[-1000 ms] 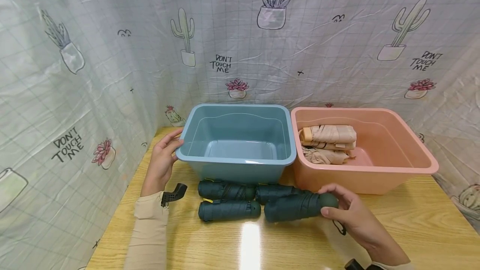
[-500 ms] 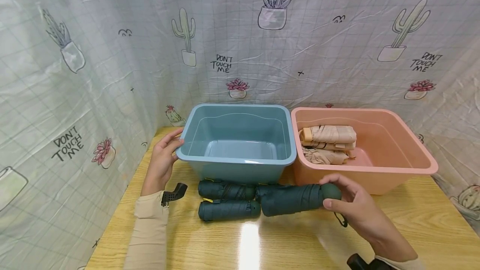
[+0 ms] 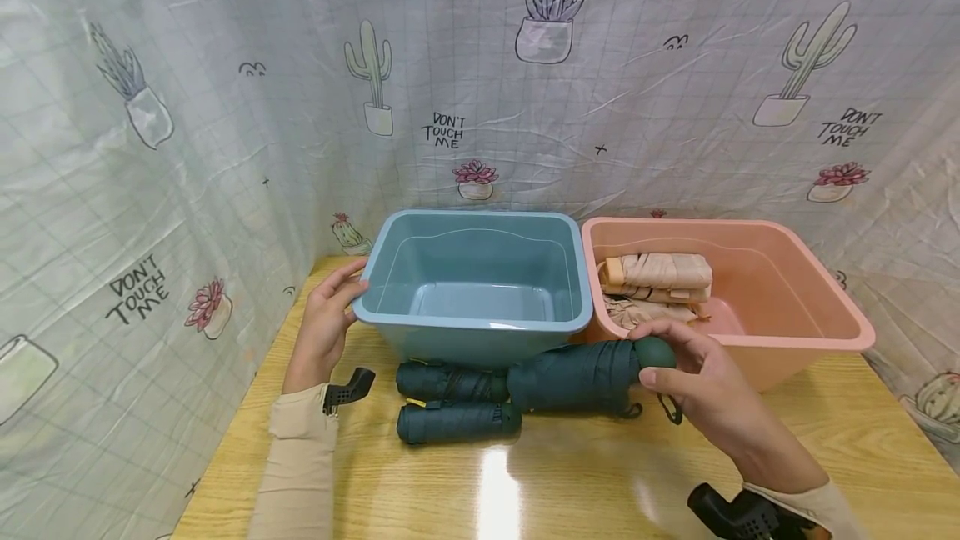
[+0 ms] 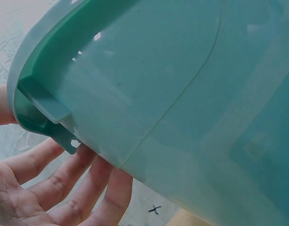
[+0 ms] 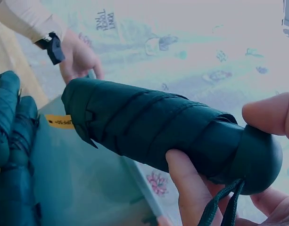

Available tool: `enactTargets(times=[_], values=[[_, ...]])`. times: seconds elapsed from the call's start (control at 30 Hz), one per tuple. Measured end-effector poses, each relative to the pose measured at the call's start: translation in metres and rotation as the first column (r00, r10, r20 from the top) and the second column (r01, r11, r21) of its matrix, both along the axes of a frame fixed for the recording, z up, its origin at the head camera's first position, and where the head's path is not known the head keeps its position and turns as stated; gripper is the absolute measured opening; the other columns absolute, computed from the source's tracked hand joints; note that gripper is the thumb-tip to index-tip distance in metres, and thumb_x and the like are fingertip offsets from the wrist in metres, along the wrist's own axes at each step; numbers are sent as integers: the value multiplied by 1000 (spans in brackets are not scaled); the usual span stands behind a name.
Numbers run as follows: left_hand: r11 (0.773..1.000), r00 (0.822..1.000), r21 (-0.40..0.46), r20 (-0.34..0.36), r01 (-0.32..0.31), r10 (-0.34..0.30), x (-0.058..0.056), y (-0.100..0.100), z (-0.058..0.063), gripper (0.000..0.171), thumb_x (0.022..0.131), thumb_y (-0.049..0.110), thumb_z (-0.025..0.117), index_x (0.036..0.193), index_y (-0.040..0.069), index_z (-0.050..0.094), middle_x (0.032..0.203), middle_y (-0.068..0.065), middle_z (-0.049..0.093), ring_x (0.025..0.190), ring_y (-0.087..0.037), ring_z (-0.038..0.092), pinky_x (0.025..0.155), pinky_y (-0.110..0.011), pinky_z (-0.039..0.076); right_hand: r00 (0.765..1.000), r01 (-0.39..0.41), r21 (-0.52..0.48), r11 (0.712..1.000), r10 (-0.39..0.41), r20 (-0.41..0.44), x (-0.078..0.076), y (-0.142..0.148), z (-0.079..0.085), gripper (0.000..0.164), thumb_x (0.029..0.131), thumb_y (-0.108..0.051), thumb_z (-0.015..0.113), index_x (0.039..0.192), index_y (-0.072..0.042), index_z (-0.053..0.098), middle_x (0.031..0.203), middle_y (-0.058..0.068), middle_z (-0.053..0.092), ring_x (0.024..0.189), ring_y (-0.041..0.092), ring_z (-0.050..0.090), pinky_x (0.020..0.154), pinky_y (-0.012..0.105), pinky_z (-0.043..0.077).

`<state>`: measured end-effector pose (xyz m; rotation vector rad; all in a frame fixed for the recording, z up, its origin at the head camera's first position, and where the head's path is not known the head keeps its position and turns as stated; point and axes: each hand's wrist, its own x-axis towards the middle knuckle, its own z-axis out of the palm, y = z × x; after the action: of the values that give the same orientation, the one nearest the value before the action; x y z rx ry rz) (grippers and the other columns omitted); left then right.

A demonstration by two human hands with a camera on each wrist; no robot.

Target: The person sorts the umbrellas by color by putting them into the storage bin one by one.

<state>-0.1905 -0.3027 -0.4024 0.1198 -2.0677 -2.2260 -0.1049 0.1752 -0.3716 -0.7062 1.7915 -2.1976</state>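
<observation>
My right hand (image 3: 697, 382) holds a dark green folded umbrella (image 3: 585, 369) by its rounded handle end, thumb and fingers on opposite sides. In the right wrist view, this umbrella (image 5: 144, 122) hangs tilted, with a yellow tag at its far end and a cord loop at the handle. Two similar umbrellas lie on the table, a rear one (image 3: 446, 380) and a front one (image 3: 457, 423); another is partly hidden under the held one. My left hand (image 3: 322, 319) touches the left rim of the blue bin (image 3: 472, 323), its fingers (image 4: 94, 188) fairly straight against the outer wall.
A peach bin (image 3: 795, 361) stands right of the blue one, with beige folded umbrellas (image 3: 671, 272) at its left end. The wooden table (image 3: 600, 482) spreads out in front. A printed curtain (image 3: 480, 90) hangs behind the bins.
My right hand has raised the held umbrella and brought it back towards the bins, so it now overlaps the blue bin's front. My left hand has stayed at the rim.
</observation>
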Motion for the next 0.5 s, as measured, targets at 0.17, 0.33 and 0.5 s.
enactTargets(times=[0.17,0.33,0.5], values=[[1000,1000,12,0,2,-2,0,-1,-2,47,104,19,61,148,5,51,115,2,64,99,-10,64,78,-23,58,1000,22,-7,1000,-22,16,-8,-4,14,40,95,15,51,124,-10,61,121,2,59,102,11,62,83,24,58],[1000,1000,14,-2,3,-3,0,-1,-2,48,104,20,61,148,5,52,117,2,64,101,-10,65,78,-23,58,996,67,5,998,-67,53,-16,-9,29,36,95,13,53,121,-10,64,122,5,56,103,14,61,83,26,59],[1000,1000,16,-7,1,-1,0,-1,-1,48,104,20,61,148,5,52,117,1,64,100,-10,65,78,-23,58,992,88,44,995,-92,89,-26,-15,44,31,96,9,56,120,-10,63,126,8,51,107,18,59,85,28,60]])
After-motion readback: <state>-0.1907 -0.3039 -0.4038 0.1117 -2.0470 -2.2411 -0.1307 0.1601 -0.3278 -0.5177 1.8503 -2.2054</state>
